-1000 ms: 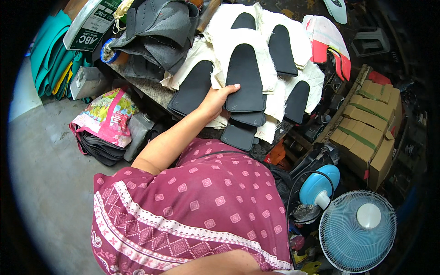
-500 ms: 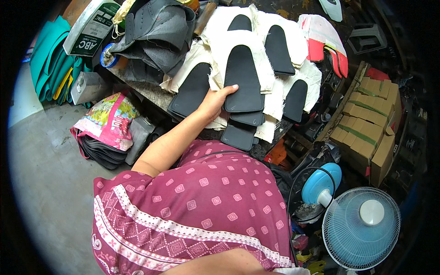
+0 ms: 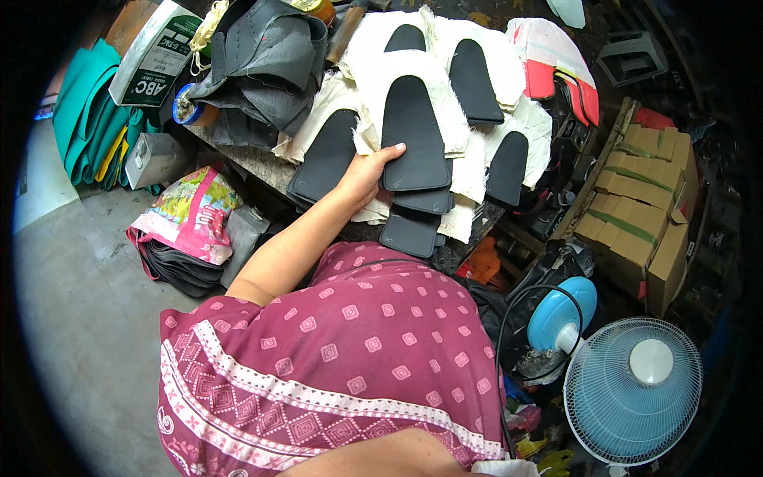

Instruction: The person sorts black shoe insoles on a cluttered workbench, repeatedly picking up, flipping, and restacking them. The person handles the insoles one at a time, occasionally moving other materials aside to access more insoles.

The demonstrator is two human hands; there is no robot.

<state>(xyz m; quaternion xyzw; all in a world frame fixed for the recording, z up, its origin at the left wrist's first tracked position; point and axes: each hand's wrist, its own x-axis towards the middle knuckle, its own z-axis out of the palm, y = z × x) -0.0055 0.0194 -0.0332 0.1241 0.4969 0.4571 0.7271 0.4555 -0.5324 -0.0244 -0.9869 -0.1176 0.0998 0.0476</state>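
Observation:
My left hand (image 3: 371, 173) grips the left edge of a black rounded panel (image 3: 413, 139), its thumb on top and the fingers hidden beneath. The panel looks like a shoe upper, with a row of small marks along its curved edge and frayed white cloth (image 3: 447, 111) behind it. More black panels (image 3: 409, 234) lie stacked under it toward me. Similar ones on white cloth lie around it: one (image 3: 327, 155) to the left, one (image 3: 475, 79) at the far right and one (image 3: 507, 168) to the right. My right hand is out of view; only bare skin shows at the lower edge.
Grey material (image 3: 270, 63) is heaped at the table's far left, beside an open blue-rimmed jar (image 3: 185, 110) and a tin (image 3: 156, 60). Bundled cardboard boxes (image 3: 636, 199) stand to the right. A blue fan (image 3: 632, 389) is at the lower right; a colourful bag (image 3: 187, 215) sits left.
The whole view has shifted slightly, with the table things appearing a little further left. My left hand keeps the same hold on the black panel.

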